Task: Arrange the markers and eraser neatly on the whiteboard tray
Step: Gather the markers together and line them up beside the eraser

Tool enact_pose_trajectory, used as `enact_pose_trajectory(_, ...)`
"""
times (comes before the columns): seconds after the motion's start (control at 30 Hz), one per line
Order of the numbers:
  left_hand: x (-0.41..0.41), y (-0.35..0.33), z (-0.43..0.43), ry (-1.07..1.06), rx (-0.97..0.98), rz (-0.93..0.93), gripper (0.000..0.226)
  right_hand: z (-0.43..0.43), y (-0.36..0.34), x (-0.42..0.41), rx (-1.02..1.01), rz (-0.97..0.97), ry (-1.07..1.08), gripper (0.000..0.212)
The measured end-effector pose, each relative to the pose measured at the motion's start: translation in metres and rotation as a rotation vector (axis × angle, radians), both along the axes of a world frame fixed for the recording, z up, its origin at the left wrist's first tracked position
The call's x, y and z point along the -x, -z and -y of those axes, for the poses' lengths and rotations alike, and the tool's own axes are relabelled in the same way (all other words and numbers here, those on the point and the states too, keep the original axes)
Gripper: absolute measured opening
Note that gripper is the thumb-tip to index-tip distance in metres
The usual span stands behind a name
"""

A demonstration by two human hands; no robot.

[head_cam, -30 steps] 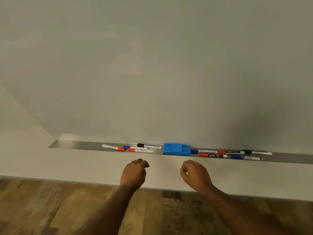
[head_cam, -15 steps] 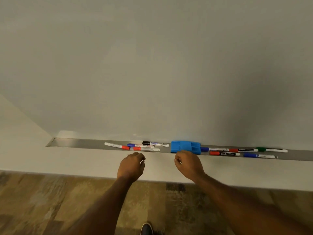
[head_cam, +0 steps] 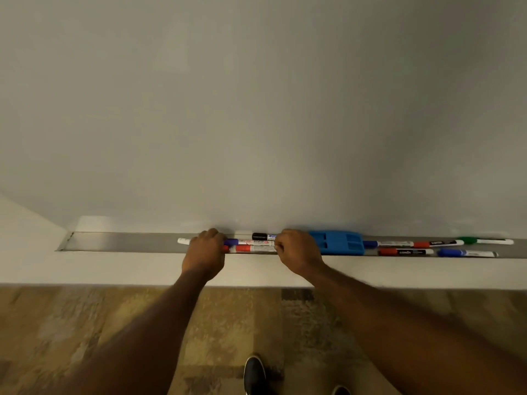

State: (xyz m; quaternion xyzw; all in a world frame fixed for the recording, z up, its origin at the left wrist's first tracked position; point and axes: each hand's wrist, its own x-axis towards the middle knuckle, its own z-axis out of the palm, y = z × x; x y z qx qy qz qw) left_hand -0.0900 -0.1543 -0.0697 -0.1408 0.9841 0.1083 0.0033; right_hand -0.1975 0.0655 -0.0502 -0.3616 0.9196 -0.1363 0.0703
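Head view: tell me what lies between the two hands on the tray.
Between left hand and right hand, three markers: black-capped, blue-capped, red-capped, on the tray.

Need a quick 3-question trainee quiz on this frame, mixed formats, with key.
1. True or false: the blue eraser lies to the right of both hands.
2. Which cap colour is on the marker farthest right in the tray? A) black B) green C) red
3. Fill in: the left hand and right hand are both at the marker cluster ____ of the eraser.

Key: 1 true; 2 B, the green-capped marker; 3 left.
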Motion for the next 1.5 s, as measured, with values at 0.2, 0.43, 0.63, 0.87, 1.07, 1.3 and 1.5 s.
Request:
enact_pose_trajectory(0.2, -0.002, 0.013, 0.041, 0.03, -0.006, 0.101, 0.027, 0.011, 0.012, 0.006, -0.037, -0.006, -0.053, 0.025)
enact_pose_trajectory(0.43, 0.002, 0.012, 0.053, 0.122, -0.017, 0.139, 0.025, 0.014, 0.015, 0.009, -0.077, -0.009, -0.07, 0.027)
enact_pose_trajectory(0.63, 0.005, 0.011, 0.055, 0.164, -0.023, 0.12, 0.02, 0.019, 0.018, 0.011, -0.117, -0.022, -0.12, 0.03)
enact_pose_trajectory(0.87, 0.004, 0.017, 0.059, 0.198, -0.016, 0.099, 0.017, 0.031, 0.022, 0.008, -0.224, -0.08, -0.272, 0.023)
enact_pose_trajectory(1.07, 0.01, 0.015, 0.061, 0.262, 0.019, 0.152, 0.029, 0.039, 0.022, 0.014, -0.327, -0.085, -0.313, 0.032)
enact_pose_trajectory(1.3, 0.01, 0.013, 0.06, 0.302, 0.072, 0.168, 0.029, 0.05, 0.015, 0.013, -0.393, -0.042, -0.264, 0.029)
enact_pose_trajectory(1.5, 0.002, 0.009, 0.062, 0.323, 0.082, 0.108, 0.027, 0.056, 0.011, 0.013, -0.443, -0.057, -0.311, 0.019)
